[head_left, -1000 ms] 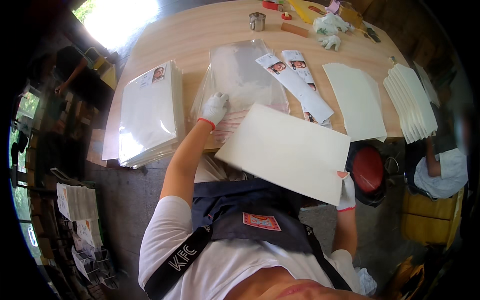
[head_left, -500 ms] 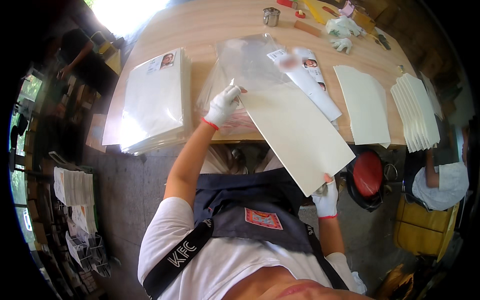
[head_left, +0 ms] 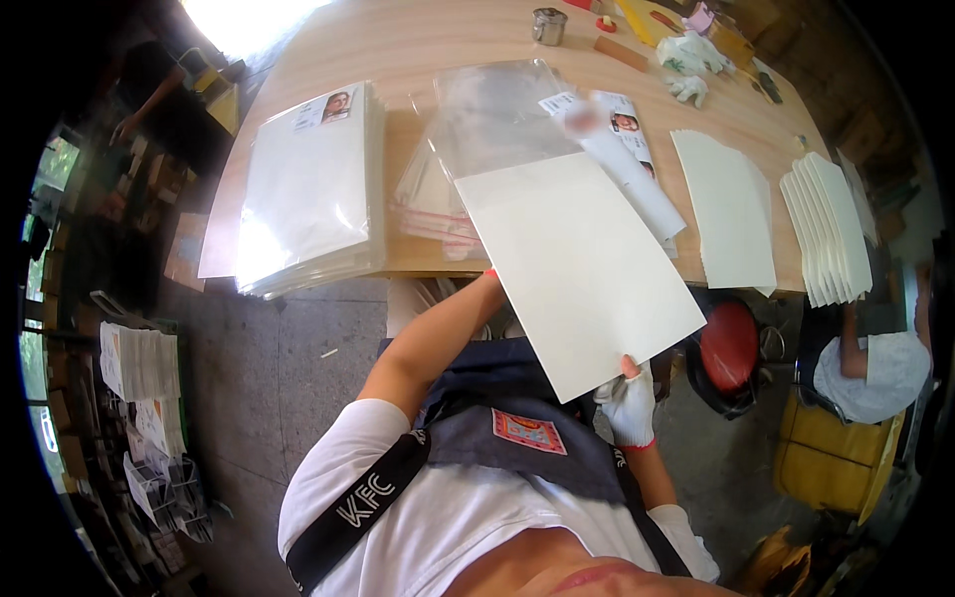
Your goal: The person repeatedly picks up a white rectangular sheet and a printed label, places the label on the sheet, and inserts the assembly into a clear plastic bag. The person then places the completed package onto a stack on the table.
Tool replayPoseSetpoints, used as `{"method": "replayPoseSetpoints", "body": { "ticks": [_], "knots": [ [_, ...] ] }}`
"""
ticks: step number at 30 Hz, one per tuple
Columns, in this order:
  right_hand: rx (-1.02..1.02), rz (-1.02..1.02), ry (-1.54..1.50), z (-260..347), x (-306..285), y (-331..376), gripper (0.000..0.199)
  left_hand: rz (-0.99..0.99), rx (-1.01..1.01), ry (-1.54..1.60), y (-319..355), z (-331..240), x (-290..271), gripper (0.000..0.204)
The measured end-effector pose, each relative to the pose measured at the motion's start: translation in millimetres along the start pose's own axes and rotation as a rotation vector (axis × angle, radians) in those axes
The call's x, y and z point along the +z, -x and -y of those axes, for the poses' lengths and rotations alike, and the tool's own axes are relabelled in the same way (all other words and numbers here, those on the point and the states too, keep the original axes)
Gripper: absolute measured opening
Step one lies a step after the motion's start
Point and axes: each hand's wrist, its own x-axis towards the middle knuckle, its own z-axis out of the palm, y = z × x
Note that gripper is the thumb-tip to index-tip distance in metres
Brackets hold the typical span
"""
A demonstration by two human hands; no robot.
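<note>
My right hand [head_left: 629, 403], in a white glove, pinches the near corner of a large white card sheet [head_left: 577, 264]. The sheet is held tilted over the table's front edge, and its far end meets a clear plastic bag [head_left: 497, 114] that lies on a stack of clear bags [head_left: 428, 199]. My left forearm reaches up under the sheet. Only the red cuff of my left hand [head_left: 490, 273] shows at the sheet's edge; the fingers are hidden behind it.
On the wooden table [head_left: 398, 40] lie a thick pile of bagged sheets [head_left: 308, 189] at left, printed paper strips [head_left: 627, 149], loose white sheets [head_left: 731, 209] and a fanned stack [head_left: 831, 224] at right. Spare gloves [head_left: 691, 55] and a metal cup [head_left: 548, 25] sit at the back. A red stool [head_left: 728, 343] and another person [head_left: 875, 368] are at right.
The white sheet has swung from lying across to pointing at the clear bag, and has risen. My left hand has gone under it and out of sight. My right hand still holds the corner.
</note>
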Motion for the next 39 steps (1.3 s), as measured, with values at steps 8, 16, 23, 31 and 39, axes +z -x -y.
{"method": "replayPoseSetpoints", "body": {
  "ticks": [8,16,23,31,39],
  "knots": [
    [0.335,-0.141,0.065,-61,-9,-44,0.027,0.028,0.097,-0.399,105,61,-99,0.029],
    [0.264,-0.026,-0.22,-103,-16,-162,0.033,-0.306,-0.199,-0.413,105,38,-111,0.019],
    [0.143,0.289,1.216,-83,44,-119,0.022,-0.373,-0.084,-0.572,160,-48,-105,0.022],
    [-0.591,0.664,2.066,-121,61,-143,0.016,-0.27,-0.14,-0.76,165,-80,-98,0.019],
    [-0.323,0.055,0.737,-12,10,-133,0.01,-0.322,-0.177,-0.862,178,-87,-91,0.019]
  ]
}}
